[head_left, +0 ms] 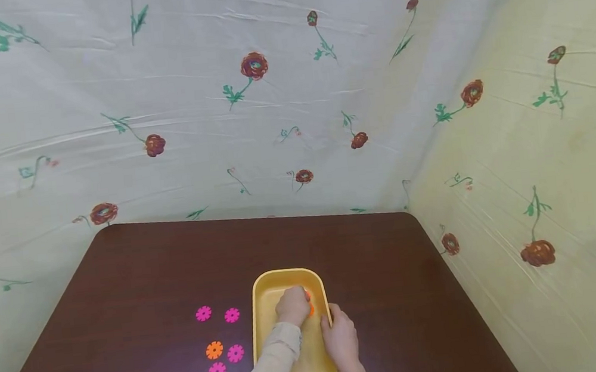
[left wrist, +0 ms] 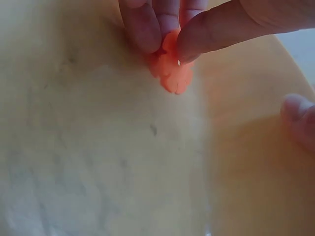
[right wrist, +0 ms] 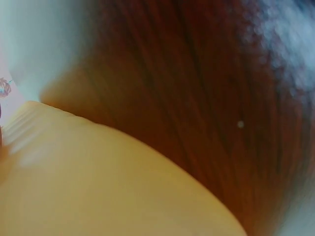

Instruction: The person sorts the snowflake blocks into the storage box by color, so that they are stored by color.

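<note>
Orange flower disc [left wrist: 172, 69] pinched in my left hand [head_left: 292, 306], low inside the yellow tray [head_left: 262, 333] — I judge I'm placing it. My right hand [head_left: 340, 340] grips the tray's rim. Next — loosen that pinch.

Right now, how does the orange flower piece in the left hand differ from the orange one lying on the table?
The orange piece in the hand is pinched between thumb and fingers of the left hand, over the yellow tray; the orange piece on the table lies flat and untouched among four pink pieces. The held one is partly hidden by fingers; the other shows whole. Both are orange with notched, flower-like edges. The right hand holds the tray's rim.
</note>
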Tool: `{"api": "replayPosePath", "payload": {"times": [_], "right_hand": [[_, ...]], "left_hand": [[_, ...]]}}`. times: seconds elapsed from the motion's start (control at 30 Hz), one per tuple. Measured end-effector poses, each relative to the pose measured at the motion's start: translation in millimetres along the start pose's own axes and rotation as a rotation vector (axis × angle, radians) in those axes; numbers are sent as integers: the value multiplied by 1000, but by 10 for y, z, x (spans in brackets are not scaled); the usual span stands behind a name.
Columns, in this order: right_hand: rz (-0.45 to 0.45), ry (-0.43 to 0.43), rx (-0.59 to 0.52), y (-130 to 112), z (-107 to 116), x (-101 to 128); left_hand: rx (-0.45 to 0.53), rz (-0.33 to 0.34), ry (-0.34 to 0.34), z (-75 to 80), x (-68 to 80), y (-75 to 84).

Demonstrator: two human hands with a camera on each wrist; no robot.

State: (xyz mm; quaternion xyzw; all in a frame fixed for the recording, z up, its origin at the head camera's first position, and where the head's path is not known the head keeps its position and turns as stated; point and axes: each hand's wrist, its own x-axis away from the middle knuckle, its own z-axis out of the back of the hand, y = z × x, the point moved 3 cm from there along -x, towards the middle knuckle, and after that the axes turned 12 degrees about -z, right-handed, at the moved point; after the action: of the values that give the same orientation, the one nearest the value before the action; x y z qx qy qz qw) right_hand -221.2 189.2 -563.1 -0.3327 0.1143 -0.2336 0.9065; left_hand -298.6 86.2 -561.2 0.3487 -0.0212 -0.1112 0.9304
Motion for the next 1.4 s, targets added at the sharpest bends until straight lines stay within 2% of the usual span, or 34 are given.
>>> {"api": "replayPosePath", "payload": {"times": [0.33, 0.7, 0.83, 1.0, 1.23, 1.4], "right_hand": [[0, -6, 6, -57, -34, 14], [-30, -29, 2, -136, -57, 47], [-39, -28, 7, -150, -68, 47], [-43, -20, 10, -165, -72, 52], [-46, -18, 16, -178, -70, 61], [-68, -25, 19, -182, -61, 59]], "left_hand": [[-136, -80, 99, 34, 71, -14], [-124, -66, 85, 75, 103, -63], [-132, -76, 116, 125, 103, -51], [-120, -107, 189, 285, 97, 40], [-141, -138, 248, 599, 74, 176], [-110, -137, 282, 827, 63, 204]]}}
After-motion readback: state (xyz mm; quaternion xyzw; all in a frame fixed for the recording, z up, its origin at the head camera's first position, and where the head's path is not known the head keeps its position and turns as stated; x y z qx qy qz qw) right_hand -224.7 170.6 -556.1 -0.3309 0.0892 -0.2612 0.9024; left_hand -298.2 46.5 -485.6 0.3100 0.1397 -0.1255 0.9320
